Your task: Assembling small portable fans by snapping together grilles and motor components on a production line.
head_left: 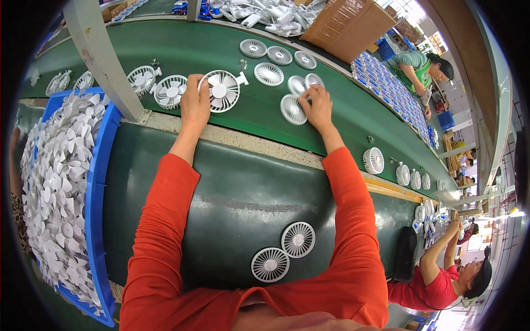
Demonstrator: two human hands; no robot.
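Note:
My left hand (196,107) grips the left rim of a white round fan head (222,91), whose blades show inside its open ring. To the right, the bent fingers of my right hand (318,107) close at the edge of a white fan grille (293,109). Two more grilles lie against it, partly covered by my fingers. Beyond them, another grille (269,74) rests on the green conveyor belt (265,118). To the left of my left hand sits a second fan head (170,91) with blades.
A blue crate (99,182) heaped with white fan blades stands at left, beside a metal post (102,60). Two grilles (270,265) lie on the near dark-green surface. A cardboard box (349,27) stands across the belt. Co-workers (441,278) sit at right.

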